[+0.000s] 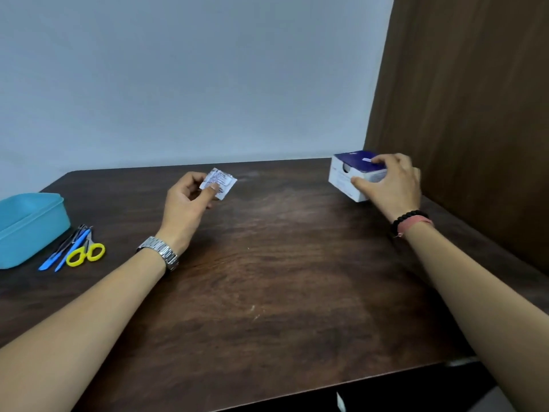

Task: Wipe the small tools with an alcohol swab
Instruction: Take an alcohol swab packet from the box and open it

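Only one view here, the head cam, looking down at a dark wood table [267, 263].

Left hand [185, 203] is pinching a sealed swab packet [219, 180] btw thumb and fingers, holding it up just above the tabletop, roughly mid-table towards the back. Right hand [392, 182] is gripping the swab box [353, 176] at the far right, fingers curled over the top and thumb on the front face. Box is looking a bit tilted, can't tell if it's fully resting on the table or not.

The small tools are sitting far left, well apart from both hands: yellow-handled scissors [86, 253] and two blue-handled tools [64, 252], prob w/ something dark and thin alongside, too small to tell. All lying just beside a blue tub [29, 224].

Handling-wise, imo the packet is feather light and floppy foil, so it's wanting a corner pinch and a tear along an edge, needs both hands. Wet swab inside will be soft and slippery. Tools are thin, stiff, pointy at the far ends, so I'd be taking them by the handles and wiping towards the tip.
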The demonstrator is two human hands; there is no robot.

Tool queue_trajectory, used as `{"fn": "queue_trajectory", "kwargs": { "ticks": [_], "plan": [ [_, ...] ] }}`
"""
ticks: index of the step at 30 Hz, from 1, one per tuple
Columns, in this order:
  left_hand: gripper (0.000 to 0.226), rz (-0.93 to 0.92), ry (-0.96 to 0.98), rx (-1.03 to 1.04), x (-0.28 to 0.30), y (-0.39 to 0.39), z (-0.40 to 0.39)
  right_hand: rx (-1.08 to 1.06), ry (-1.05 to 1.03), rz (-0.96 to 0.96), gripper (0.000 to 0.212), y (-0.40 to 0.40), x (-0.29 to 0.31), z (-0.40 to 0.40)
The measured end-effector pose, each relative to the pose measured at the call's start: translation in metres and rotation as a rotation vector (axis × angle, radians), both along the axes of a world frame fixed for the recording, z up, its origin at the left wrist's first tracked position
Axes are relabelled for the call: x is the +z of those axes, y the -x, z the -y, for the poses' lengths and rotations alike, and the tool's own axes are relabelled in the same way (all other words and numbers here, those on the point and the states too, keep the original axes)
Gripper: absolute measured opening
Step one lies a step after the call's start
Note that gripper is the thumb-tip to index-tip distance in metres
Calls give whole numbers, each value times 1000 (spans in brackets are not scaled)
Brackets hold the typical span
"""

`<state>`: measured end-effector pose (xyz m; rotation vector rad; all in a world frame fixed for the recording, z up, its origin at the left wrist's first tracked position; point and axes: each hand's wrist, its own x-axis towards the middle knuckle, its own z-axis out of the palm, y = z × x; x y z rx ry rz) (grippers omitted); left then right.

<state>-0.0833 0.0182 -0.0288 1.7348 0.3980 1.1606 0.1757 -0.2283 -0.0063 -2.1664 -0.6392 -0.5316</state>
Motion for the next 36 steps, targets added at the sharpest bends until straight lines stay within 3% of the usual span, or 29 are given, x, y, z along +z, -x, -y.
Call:
{"fn": "queue_trajectory", "kwargs": {
  "ticks": [8, 11, 16, 21, 26, 31, 36],
  "plan": [
    [11, -38, -11, -35, -5, -3, -2, -136, 127, -165, 60, -31, -17, 50],
    [9, -40, -8, -31, -5, -2, -1, -153, 162, -77, 70, -22, -12, 43],
    [7, -78, -4, -36, -4, -3, -2, 401, 1, 147, 26, 37, 14, -9],
    [17, -77, 6, -38, -2, 1, 0, 759, -26, 19, 12, 102, 14, -78],
    [24, -84, -15, -57, -1, 3, -3, 896, -86, -116, 12, 121, 3, -121],
    [26, -120, -60, -76, -1, 2, -5, 885, -268, -287, 16, 123, -11, -135],
    [25, -160, -83, -98, -3, 0, -6, 860, -325, -348, 10, 121, -15, -130]
  ]
}}
